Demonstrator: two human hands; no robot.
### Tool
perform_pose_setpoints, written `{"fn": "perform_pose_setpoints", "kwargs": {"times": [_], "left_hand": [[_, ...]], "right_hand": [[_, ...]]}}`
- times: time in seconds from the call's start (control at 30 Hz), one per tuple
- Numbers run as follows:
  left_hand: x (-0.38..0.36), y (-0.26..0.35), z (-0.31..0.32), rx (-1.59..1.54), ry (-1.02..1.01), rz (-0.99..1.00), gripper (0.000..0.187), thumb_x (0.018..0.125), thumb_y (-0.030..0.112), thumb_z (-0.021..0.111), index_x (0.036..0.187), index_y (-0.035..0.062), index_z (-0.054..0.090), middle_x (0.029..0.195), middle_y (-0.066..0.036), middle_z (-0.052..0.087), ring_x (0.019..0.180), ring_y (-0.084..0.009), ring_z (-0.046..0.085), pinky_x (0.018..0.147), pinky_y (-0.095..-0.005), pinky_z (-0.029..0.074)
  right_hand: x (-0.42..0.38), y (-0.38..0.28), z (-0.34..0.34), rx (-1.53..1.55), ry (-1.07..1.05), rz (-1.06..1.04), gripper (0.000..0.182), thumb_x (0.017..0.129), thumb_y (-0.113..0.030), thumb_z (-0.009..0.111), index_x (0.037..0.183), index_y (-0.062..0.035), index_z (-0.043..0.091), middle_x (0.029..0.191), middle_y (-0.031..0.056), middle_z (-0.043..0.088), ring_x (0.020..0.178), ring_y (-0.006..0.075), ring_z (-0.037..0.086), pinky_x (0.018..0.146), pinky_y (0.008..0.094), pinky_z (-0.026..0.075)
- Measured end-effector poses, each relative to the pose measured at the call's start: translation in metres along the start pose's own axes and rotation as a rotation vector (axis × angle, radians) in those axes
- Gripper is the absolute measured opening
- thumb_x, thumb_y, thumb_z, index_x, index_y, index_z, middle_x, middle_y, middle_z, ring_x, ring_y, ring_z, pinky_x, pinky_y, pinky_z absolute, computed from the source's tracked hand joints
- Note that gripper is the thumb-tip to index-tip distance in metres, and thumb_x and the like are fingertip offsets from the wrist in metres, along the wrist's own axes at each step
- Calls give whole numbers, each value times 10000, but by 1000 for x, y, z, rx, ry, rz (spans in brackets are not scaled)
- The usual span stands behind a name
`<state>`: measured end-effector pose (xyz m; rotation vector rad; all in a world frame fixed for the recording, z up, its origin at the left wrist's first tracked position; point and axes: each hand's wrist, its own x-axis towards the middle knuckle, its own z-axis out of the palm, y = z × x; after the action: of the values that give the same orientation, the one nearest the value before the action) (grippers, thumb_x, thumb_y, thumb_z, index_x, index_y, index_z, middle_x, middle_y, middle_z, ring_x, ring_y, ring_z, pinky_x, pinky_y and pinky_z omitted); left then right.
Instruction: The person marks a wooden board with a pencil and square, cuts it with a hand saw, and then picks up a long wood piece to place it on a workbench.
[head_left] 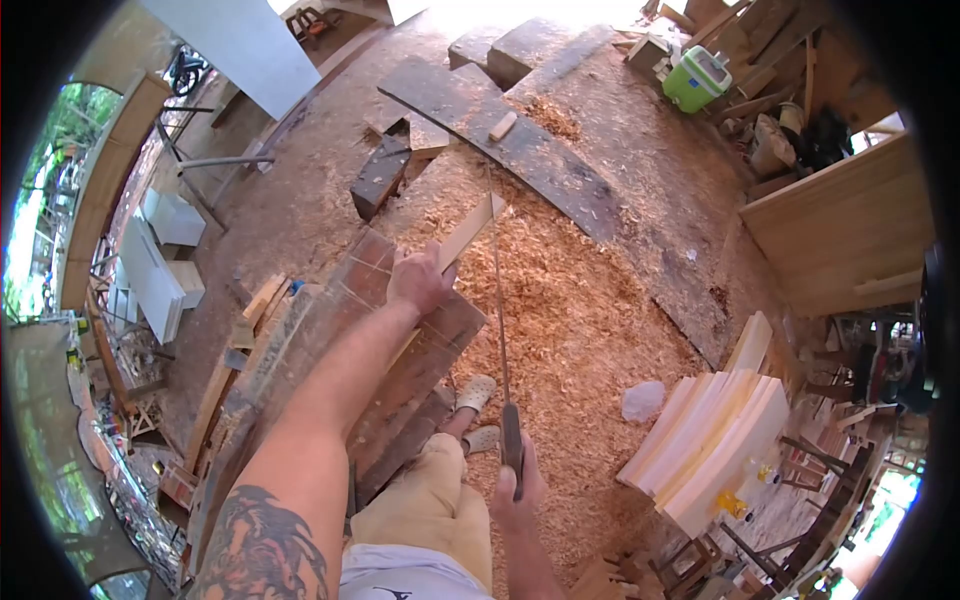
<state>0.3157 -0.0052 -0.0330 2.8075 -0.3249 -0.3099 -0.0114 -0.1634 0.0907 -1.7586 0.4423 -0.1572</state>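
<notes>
My left hand [422,277] is closed round a pale wooden strip [468,238] above the worn wooden bench [372,268]. The strip's far end sticks out past the bench edge and has a slanted tip. My right hand [520,492] grips the dark handle of a saw [512,440] low in the view. Its long thin blade points away from me, edge-on, and passes beside the tip of the strip. Whether the blade touches the wood I cannot tell.
Wood shavings [570,300] cover the floor. Stacked boards [715,440] stand at the right. A long dark plank [500,135] with a small block lies ahead. A green cooler [697,78] is at the upper right, a large wooden panel [840,225] below it.
</notes>
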Motion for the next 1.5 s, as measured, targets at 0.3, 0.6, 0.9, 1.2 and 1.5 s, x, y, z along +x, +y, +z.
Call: {"fn": "perform_pose_setpoints", "kwargs": {"times": [0.3,0.6,0.9,1.2,1.5], "left_hand": [[-1,2,-4,26,-10,1,445,1035,460,561,1164,35,582,909,-222,767,929,-378,762,1151,-543,375],[0,2,-6,6,-24,2,464,1036,469,554,1183,30,578,901,-214,770,931,-378,761,1146,-544,370],[-2,1,-2,-14,25,25,462,1040,454,571,1154,7,566,859,-224,759,908,-386,760,1144,-544,374],[-1,4,-6,8,-33,-27,441,1038,469,554,1178,52,577,930,-218,773,944,-376,760,1155,-539,367],[-1,3,-5,-1,-21,2,470,1039,476,547,1193,31,550,931,-226,774,942,-381,761,1179,-548,348]], "right_hand": [[187,8,78,-70,84,-107,521,1018,-208,591,1499,-9,562,885,178,709,725,243,712,664,396,563],[51,22,30,-42,62,-50,563,1051,-266,546,1538,15,511,1055,129,707,842,184,672,716,353,546],[113,24,47,-43,50,-123,523,1056,-245,551,1497,37,545,1005,130,717,786,189,671,687,363,552],[142,21,65,-103,103,-126,518,1037,-234,570,1494,10,561,890,141,706,718,205,676,653,371,547],[19,-7,3,-54,-7,-17,534,1066,-221,501,1491,101,512,1273,220,704,1089,274,714,948,368,559]]}}
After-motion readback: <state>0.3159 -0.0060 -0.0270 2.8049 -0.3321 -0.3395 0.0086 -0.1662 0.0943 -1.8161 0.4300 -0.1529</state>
